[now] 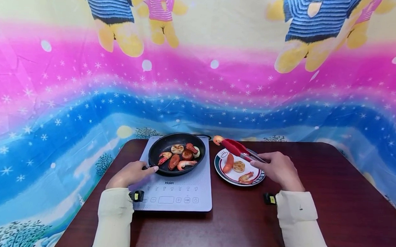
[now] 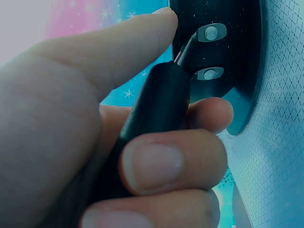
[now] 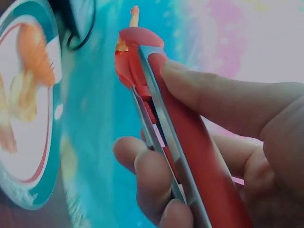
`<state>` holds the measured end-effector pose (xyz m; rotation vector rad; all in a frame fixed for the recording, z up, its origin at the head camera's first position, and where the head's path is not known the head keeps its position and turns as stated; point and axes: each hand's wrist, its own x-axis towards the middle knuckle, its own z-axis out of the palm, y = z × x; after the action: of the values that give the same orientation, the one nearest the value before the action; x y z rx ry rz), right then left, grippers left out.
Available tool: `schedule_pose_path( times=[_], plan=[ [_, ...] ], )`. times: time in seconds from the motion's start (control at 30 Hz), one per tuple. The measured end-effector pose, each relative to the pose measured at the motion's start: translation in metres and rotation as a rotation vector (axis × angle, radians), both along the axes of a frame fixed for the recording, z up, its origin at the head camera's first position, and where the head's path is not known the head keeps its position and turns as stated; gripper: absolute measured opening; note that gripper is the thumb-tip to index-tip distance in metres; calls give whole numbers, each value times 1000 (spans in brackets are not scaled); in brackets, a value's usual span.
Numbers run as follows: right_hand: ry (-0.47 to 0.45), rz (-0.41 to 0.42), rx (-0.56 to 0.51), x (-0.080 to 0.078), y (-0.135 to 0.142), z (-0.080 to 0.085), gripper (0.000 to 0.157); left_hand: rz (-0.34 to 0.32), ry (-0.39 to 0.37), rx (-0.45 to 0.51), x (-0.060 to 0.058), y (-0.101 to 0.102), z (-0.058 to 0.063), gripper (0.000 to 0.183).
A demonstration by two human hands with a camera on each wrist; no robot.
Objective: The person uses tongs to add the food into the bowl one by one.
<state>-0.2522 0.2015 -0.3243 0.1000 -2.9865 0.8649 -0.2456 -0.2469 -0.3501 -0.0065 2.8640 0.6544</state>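
Observation:
In the head view my left hand (image 1: 132, 174) grips the black handle (image 2: 156, 102) of a frying pan (image 1: 154, 142), thumb laid along toward the rim. Inside the pan are shrimp (image 1: 186, 164), a lotus root slice (image 1: 177, 149), browned sausage pieces (image 1: 173, 162) and a pale round slice partly covered. My right hand (image 1: 279, 168) holds red and silver tongs (image 1: 236, 147), squeezed nearly closed. A shrimp (image 1: 218, 140) is caught in their tips, above the far edge of a plate (image 1: 220, 173). On that plate lie a sausage (image 1: 228, 163), a lotus root slice (image 1: 239, 166) and a shrimp (image 1: 246, 178).
Beneath the pan is a white Haier induction cooker (image 1: 195, 190) with touch controls along its front. A black cord (image 1: 204, 136) runs behind it. Both stand on a dark wooden table (image 1: 240, 219), with a printed cloth (image 1: 199, 80) hanging at the back.

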Motion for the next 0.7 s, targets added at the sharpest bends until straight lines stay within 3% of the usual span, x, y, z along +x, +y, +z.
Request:
schedule_pose_path(
  times=[0.33,0.7],
  plan=[
    [52,139,25,14,-44,9,56,7,-2,15,0,0,-1,51],
    [30,183,63,17,-68,5,47,-32,30,11,-3,-2,-2,48]
  ],
)
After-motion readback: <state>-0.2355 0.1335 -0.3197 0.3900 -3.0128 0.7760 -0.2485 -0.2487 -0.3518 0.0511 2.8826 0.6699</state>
